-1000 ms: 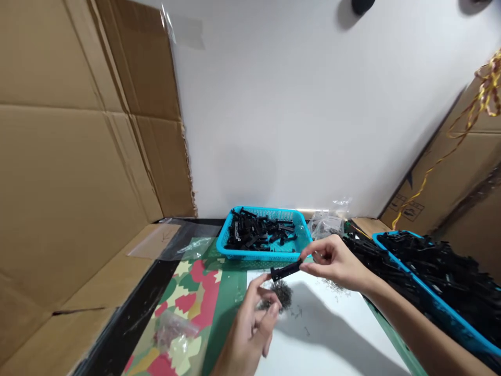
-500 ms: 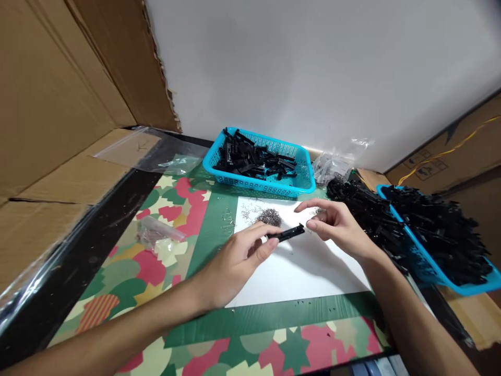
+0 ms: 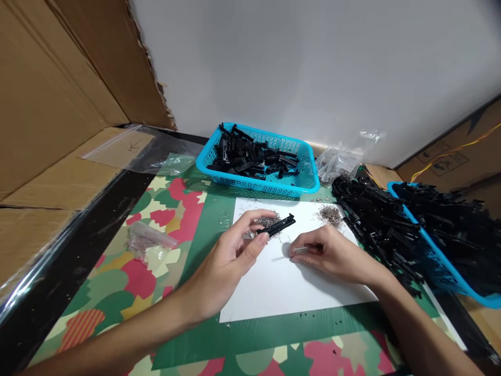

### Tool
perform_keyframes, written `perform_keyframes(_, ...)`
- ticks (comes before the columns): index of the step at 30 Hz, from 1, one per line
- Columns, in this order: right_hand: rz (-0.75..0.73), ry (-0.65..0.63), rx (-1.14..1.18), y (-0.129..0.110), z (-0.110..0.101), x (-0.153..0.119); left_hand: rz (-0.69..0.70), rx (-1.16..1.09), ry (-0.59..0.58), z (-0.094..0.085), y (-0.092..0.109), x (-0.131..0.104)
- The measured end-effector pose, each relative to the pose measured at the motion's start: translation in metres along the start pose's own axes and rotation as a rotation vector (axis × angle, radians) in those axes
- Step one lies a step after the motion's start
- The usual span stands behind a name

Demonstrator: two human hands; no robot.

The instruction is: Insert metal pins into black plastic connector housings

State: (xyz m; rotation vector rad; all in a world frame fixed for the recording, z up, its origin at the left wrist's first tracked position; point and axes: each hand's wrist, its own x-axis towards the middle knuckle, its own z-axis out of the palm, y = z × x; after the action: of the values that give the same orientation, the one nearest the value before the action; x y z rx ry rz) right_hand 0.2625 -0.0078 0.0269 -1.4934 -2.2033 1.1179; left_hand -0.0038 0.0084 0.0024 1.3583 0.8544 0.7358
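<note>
A slim black plastic part [image 3: 278, 226] is pinched between the thumb and fingers of my left hand [image 3: 238, 250], tilted up to the right above the white sheet [image 3: 266, 282]. To its lower right, my right hand [image 3: 332, 253] is closed around a thin metal piece [image 3: 301, 248] low over the sheet. One pile of small metal pieces [image 3: 270, 222] lies behind the black part, partly hidden by it. A second such pile [image 3: 330, 215] sits at the sheet's back right corner.
A blue basket [image 3: 258, 183] of black parts stands behind the sheet. Loose black parts [image 3: 376, 224] and another full blue basket [image 3: 434, 256] are at the right. Plastic bags [image 3: 151, 237] lie at the left; cardboard [image 3: 50, 104] rises beyond.
My right hand has moved down and left, closing on a thin metal piece. My left hand still holds the black part, with its index finger lifted. The view has shifted slightly.
</note>
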Motion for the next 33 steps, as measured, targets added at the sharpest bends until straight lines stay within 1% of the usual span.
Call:
perform_keyframes(4, -0.022, -0.008, 0.03, 0.001, -0.002, -0.001, -0.019, 0.078, -0.015, -0.003, 0.002, 0.002)
perform_keyframes(8, -0.027, 0.013, 0.084, 0.005, -0.003, -0.001, 0.036, 0.162, 0.003, -0.004, 0.006, 0.003)
perform_keyframes(15, 0.039, -0.023, 0.057, 0.007, 0.001, 0.0, 0.099, 0.141, 0.011, -0.003, 0.012, 0.002)
perform_keyframes(18, 0.046, -0.039, 0.112, 0.006, 0.0, -0.001, 0.115, 0.138, 0.0, -0.001, 0.012, 0.004)
perform_keyframes(20, 0.027, -0.02, 0.189, 0.005, 0.0, -0.002, 0.105, 0.147, -0.009, -0.001, 0.012, 0.004)
perform_keyframes(21, 0.005, 0.017, 0.229, 0.004, 0.0, -0.003, 0.09, 0.143, -0.018, -0.001, 0.012, 0.005)
perform_keyframes(23, -0.055, 0.141, 0.28, 0.0, 0.002, -0.006, 0.047, 0.139, -0.053, 0.0, 0.013, 0.004)
perform_keyframes(25, -0.137, 0.282, 0.271, -0.006, 0.007, -0.009, 0.023, 0.156, -0.098, 0.0, 0.014, 0.002)
perform_keyframes(27, -0.248, 0.382, 0.22, -0.012, 0.015, -0.011, 0.027, 0.191, -0.133, 0.0, 0.015, 0.0)
perform_keyframes(29, -0.402, 0.435, 0.163, -0.017, 0.025, -0.011, 0.032, 0.194, -0.162, 0.001, 0.017, -0.001)
perform_keyframes(31, -0.552, 0.451, 0.113, -0.02, 0.036, -0.009, 0.007, 0.156, -0.206, 0.001, 0.018, -0.002)
perform_keyframes(33, -0.642, 0.455, 0.063, -0.021, 0.045, -0.006, -0.042, 0.098, -0.256, 0.001, 0.02, -0.002)
